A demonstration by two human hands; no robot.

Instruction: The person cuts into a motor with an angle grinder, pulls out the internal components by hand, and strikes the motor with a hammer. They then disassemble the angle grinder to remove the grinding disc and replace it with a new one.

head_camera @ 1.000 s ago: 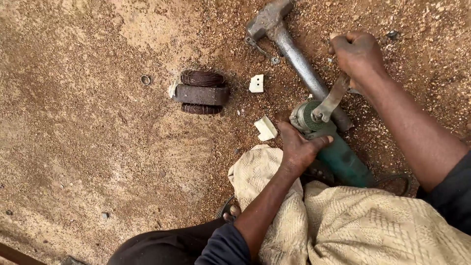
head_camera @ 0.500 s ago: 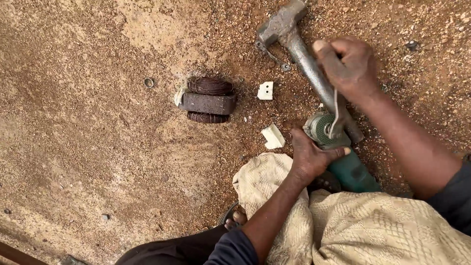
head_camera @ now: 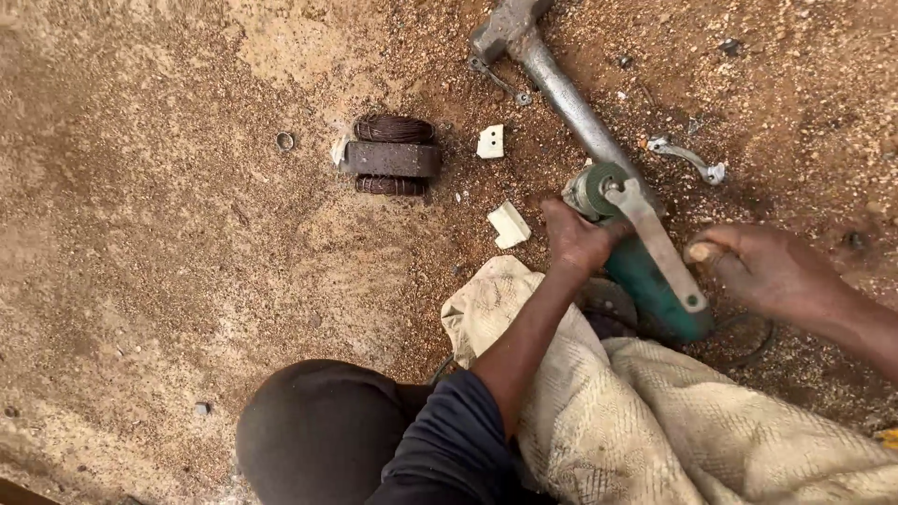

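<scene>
My left hand (head_camera: 572, 238) grips the front of a green angle grinder (head_camera: 650, 285) that lies on the sandy ground, just behind its round head (head_camera: 599, 187). A flat metal wrench (head_camera: 655, 245) sits on that head and points down along the grinder body. My right hand (head_camera: 772, 273) is just right of the wrench's free end, fingers loosely curled and thumb pointing at the wrench. A thin gap shows between thumb and wrench.
A steel hammer (head_camera: 561, 93) lies above the grinder. A copper-wound coil block (head_camera: 391, 157), two white plastic pieces (head_camera: 490, 142) (head_camera: 509, 224), a small ring (head_camera: 284, 140) and a bent metal part (head_camera: 690, 159) lie on the dirt. A beige sack (head_camera: 673, 421) covers my lap.
The wrench has swung from pointing up-right to pointing down along the grinder. My right hand followed it down and right and no longer wraps it. My left hand kept its grip.
</scene>
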